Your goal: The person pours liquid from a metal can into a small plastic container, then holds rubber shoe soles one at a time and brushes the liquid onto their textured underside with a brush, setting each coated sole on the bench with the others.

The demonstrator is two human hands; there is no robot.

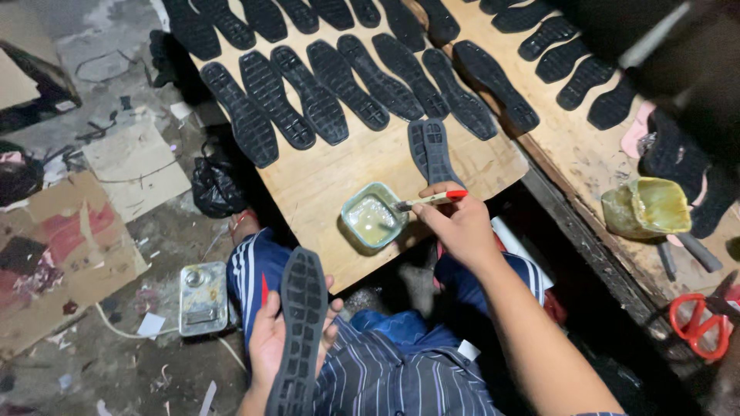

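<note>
Left grip [271, 339] clasps our black sole [299, 339], long axis pointing away; right grip [455, 223] pinches brush [428, 201], bristles left in glue tub [373, 215].

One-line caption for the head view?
Left hand holds a black sole; right hand dips a brush into a glue bowl.

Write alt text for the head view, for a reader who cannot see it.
A seated person's right hand dips a brush into a small tub of glue on a wooden board, while the left hand holds a black shoe sole. Rows of black soles lie across the board.
</note>
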